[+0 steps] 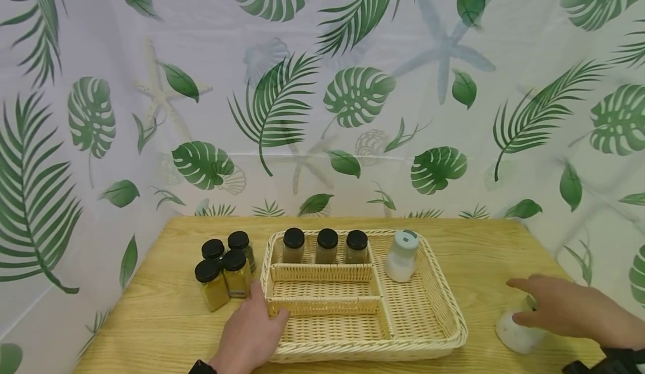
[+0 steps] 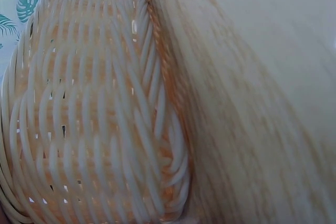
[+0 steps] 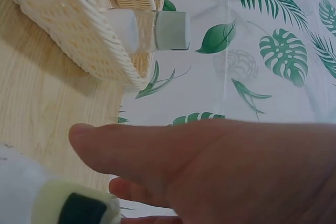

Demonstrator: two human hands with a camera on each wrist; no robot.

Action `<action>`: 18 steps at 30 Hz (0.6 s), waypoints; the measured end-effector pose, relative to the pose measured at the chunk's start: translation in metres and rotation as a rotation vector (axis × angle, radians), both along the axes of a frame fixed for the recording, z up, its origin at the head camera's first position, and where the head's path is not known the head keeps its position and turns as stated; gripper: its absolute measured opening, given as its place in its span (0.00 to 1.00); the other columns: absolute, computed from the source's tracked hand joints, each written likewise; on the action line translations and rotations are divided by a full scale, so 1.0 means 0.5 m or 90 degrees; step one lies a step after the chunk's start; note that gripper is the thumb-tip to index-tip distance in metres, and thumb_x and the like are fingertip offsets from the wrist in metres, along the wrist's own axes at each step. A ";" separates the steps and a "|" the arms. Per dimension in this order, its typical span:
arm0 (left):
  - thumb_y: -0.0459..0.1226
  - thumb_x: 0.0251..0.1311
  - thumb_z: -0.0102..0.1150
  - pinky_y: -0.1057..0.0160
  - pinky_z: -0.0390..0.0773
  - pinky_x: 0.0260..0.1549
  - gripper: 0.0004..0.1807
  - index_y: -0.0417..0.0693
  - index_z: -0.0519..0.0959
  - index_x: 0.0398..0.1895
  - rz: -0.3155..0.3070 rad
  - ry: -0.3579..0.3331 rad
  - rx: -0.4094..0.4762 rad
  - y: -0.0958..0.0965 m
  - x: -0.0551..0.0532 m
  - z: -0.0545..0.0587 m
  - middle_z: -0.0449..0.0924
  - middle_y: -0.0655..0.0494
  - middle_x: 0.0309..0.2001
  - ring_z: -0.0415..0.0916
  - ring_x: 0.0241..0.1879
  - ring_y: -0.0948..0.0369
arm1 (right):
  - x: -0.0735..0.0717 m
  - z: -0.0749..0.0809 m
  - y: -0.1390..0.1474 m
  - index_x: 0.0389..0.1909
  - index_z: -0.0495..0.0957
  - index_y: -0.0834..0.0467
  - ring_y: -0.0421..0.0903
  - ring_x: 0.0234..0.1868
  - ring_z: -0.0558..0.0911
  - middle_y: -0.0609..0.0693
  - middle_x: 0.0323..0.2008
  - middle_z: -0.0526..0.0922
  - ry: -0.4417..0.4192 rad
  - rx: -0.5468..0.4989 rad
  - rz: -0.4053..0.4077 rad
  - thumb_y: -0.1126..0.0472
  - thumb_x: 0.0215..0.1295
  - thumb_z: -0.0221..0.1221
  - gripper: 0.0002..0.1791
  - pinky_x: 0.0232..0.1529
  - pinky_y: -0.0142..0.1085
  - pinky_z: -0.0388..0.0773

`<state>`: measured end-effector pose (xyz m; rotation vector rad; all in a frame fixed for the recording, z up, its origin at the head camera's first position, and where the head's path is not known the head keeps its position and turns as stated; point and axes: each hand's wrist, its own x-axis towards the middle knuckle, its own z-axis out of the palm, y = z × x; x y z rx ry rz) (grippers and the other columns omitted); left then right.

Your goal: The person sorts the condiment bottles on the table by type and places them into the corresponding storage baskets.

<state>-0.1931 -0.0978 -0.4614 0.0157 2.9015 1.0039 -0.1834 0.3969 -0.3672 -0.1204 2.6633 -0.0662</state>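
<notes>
A wicker basket (image 1: 403, 354) with compartments stands on the table. My left hand (image 1: 252, 329) holds its left rim near the front corner, with the thumb over the inner side. The left wrist view shows the basket's woven wall (image 2: 79, 108) close up, without the hand. At the far right, my right hand (image 1: 569, 309) hovers with fingers extended by a white shaker bottle (image 1: 519, 332), partly covering it. In the right wrist view the bottle's pale yellow-green lid (image 3: 47, 203) has a dark patch, and the thumb is apart from it.
Several black-capped spice jars (image 1: 237, 273) cluster left of the basket. Three more black-capped jars (image 1: 326, 246) stand in its back compartment. A white shaker with a pale lid (image 1: 402, 256) leans in the right compartment. Behind the wooden table (image 1: 151, 318) hangs a leaf-patterned cloth (image 1: 302, 139).
</notes>
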 end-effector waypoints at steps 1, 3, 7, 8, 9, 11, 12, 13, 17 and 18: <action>0.53 0.59 0.53 0.50 0.77 0.29 0.44 0.35 0.50 0.69 0.000 0.001 0.000 -0.001 0.000 0.000 0.79 0.38 0.47 0.77 0.34 0.55 | 0.001 -0.003 0.001 0.61 0.69 0.66 0.68 0.49 0.72 0.75 0.52 0.71 -0.001 -0.005 0.004 0.34 0.51 0.61 0.47 0.39 0.61 0.72; 0.53 0.60 0.53 0.51 0.76 0.29 0.44 0.34 0.50 0.69 -0.001 0.000 -0.001 -0.002 0.001 0.001 0.79 0.38 0.47 0.77 0.34 0.55 | 0.003 -0.009 0.002 0.61 0.69 0.66 0.68 0.50 0.71 0.72 0.51 0.74 -0.006 -0.014 0.003 0.35 0.52 0.62 0.46 0.41 0.61 0.72; 0.53 0.60 0.53 0.50 0.77 0.30 0.45 0.33 0.50 0.69 -0.003 -0.004 0.001 -0.003 0.001 -0.001 0.78 0.37 0.48 0.77 0.34 0.55 | 0.003 -0.026 0.009 0.60 0.69 0.68 0.66 0.49 0.73 0.68 0.50 0.77 -0.015 -0.038 0.001 0.37 0.51 0.63 0.45 0.41 0.59 0.73; 0.54 0.60 0.53 0.50 0.77 0.30 0.45 0.33 0.49 0.69 -0.003 -0.005 0.001 -0.003 0.001 -0.001 0.78 0.38 0.48 0.77 0.35 0.55 | 0.003 -0.030 0.011 0.60 0.70 0.67 0.66 0.49 0.73 0.67 0.50 0.77 -0.016 -0.038 -0.003 0.37 0.51 0.64 0.45 0.41 0.59 0.73; 0.54 0.60 0.53 0.50 0.77 0.30 0.45 0.33 0.49 0.70 -0.004 -0.005 0.003 -0.004 0.000 -0.002 0.78 0.38 0.48 0.77 0.35 0.55 | 0.002 -0.034 0.013 0.59 0.70 0.67 0.66 0.49 0.73 0.67 0.50 0.77 -0.014 -0.037 -0.005 0.37 0.50 0.64 0.45 0.41 0.59 0.73; 0.54 0.60 0.53 0.50 0.77 0.31 0.46 0.33 0.49 0.70 -0.004 -0.005 0.005 -0.004 0.000 -0.003 0.78 0.38 0.48 0.77 0.36 0.54 | 0.000 -0.039 0.018 0.59 0.70 0.67 0.66 0.49 0.73 0.67 0.50 0.77 -0.011 -0.032 -0.004 0.38 0.49 0.65 0.45 0.41 0.59 0.73; 0.54 0.60 0.53 0.50 0.77 0.31 0.46 0.33 0.49 0.70 -0.003 -0.006 0.005 -0.004 0.000 -0.003 0.78 0.38 0.49 0.77 0.36 0.54 | -0.001 -0.041 0.020 0.59 0.70 0.67 0.66 0.49 0.73 0.67 0.50 0.77 -0.009 -0.028 -0.004 0.38 0.49 0.65 0.44 0.41 0.59 0.73; 0.54 0.60 0.53 0.50 0.77 0.31 0.46 0.34 0.49 0.70 -0.003 -0.006 0.005 -0.004 0.000 -0.004 0.78 0.38 0.49 0.77 0.36 0.54 | -0.001 -0.042 0.022 0.58 0.71 0.66 0.66 0.49 0.72 0.67 0.50 0.77 -0.003 -0.025 -0.003 0.40 0.50 0.66 0.42 0.42 0.59 0.73; 0.54 0.59 0.53 0.50 0.77 0.32 0.46 0.34 0.49 0.70 0.003 -0.007 0.004 -0.004 -0.001 -0.004 0.78 0.38 0.49 0.77 0.37 0.53 | 0.002 -0.044 0.023 0.57 0.72 0.65 0.66 0.48 0.73 0.67 0.48 0.77 0.030 -0.024 0.012 0.48 0.53 0.67 0.35 0.40 0.57 0.74; 0.55 0.59 0.53 0.50 0.77 0.32 0.46 0.34 0.49 0.70 0.004 -0.007 0.003 -0.005 -0.002 -0.004 0.78 0.38 0.49 0.77 0.37 0.53 | 0.004 -0.043 0.022 0.56 0.73 0.65 0.66 0.47 0.73 0.67 0.48 0.78 0.037 -0.025 0.015 0.50 0.54 0.67 0.33 0.40 0.57 0.74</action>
